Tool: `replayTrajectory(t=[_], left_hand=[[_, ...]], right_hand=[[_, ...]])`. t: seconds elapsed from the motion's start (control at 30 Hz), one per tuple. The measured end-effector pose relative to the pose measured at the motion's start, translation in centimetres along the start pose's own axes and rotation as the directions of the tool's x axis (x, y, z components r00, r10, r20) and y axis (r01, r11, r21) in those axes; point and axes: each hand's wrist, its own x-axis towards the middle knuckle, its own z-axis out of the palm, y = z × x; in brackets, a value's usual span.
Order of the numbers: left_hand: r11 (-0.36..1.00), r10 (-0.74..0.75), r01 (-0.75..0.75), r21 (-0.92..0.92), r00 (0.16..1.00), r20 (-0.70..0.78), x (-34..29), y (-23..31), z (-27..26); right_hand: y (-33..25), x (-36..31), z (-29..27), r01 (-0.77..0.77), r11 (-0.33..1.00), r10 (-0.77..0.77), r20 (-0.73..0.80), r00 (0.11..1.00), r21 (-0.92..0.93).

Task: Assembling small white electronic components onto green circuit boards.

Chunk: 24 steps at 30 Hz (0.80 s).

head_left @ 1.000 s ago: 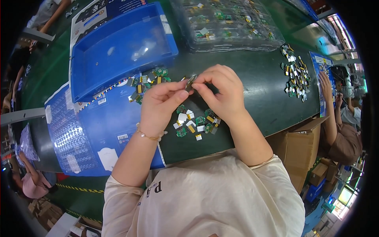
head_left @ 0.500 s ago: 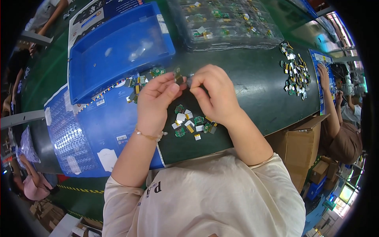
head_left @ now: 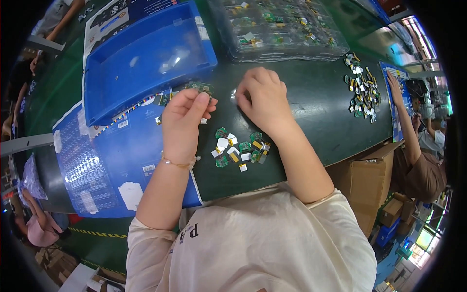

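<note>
My left hand [head_left: 181, 119] is closed, thumb pressed against the fingers, pinching a small green circuit board [head_left: 207, 89] by the front edge of the blue tray. More boards [head_left: 163, 100] lie behind that hand, partly hidden by it. My right hand [head_left: 266, 100] is apart from the left, over the dark table, its fingers curled in toward the thumb. A pale, shiny bit [head_left: 234, 95] shows at its fingertips; whether it is held I cannot make out. Between my forearms lies a loose pile of circuit boards [head_left: 245, 156] with silver and yellow pieces attached.
The blue tray [head_left: 146, 90] stands at the left on a blue printed sheet [head_left: 131, 170], beside clear blister trays [head_left: 90, 165]. Stacked clear trays with boards [head_left: 287, 53] stand at the back. Another board pile [head_left: 364, 92] lies at right, near a co-worker's arm [head_left: 404, 114] and a cardboard box [head_left: 367, 177].
My left hand has drawn away to the left and slightly down with the circuit board. The right hand has shifted slightly up, widening the gap between the hands.
</note>
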Motion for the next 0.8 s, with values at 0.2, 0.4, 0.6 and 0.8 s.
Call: replayTrajectory(t=[0.2, 0.4, 0.6, 0.8], left_hand=[[0.935, 0.159, -0.137, 0.326, 0.986, -0.041, -0.1, 0.1, -0.2], [0.486, 0.268, -0.338, 0.806, 0.935, 0.231, 1.2, 2.0, -1.8], [0.322, 0.494, -0.418, 0.850, 0.840, 0.225, 1.2, 2.2, -1.8], [0.269, 0.609, -0.385, 0.883, 0.778, 0.154, 0.8, 2.8, -1.4]], right_hand=[[-0.5, 0.2, 0.3, -0.038, 0.999, 0.041, -0.099, 0.994, 0.036], [-0.7, -0.6, -1.0, 0.245, 0.922, -0.289, 0.109, 0.951, 0.300], [-2.0, -1.7, -0.7, 0.380, 0.861, -0.481, 0.295, 0.826, 0.339], [-1.5, -1.6, -0.7, 0.289, 0.856, -0.446, 0.330, 0.832, 0.428]])
